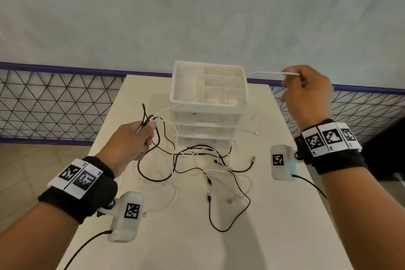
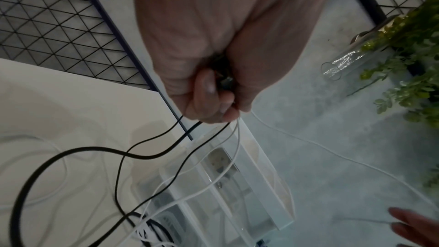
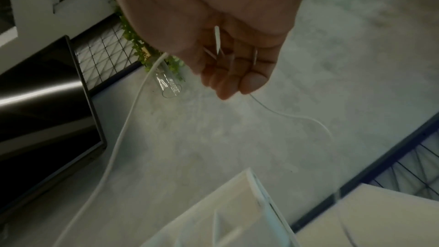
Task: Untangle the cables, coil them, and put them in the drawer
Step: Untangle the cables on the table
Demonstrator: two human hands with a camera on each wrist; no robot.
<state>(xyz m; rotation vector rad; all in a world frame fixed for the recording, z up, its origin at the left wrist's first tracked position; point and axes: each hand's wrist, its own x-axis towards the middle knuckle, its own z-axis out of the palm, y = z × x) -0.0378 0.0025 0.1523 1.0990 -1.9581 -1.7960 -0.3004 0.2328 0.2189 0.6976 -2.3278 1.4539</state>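
Left hand (image 1: pixel 131 138), centre-left, we clench round the cable knot (image 1: pixel 151 119); right hand (image 1: pixel 306 92), upper right, pinches the white cable (image 1: pixel 263 73), stretched rightward across frame between them.

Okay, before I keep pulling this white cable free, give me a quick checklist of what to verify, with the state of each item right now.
1. Right hand pinches the white cable: ok.
2. Left hand grips the bundle of black and white strands so it cannot slide: ok.
3. White cable runs clear of the drawer unit: not ok, it passes over the open top tray.
4. Black cables on the table are separated: not ok, they cross the white ones in front of the unit.
5. A drawer is open to take coils: not ok, the drawer fronts look shut.
6. Far end of the white cable is free of knots: cannot tell.
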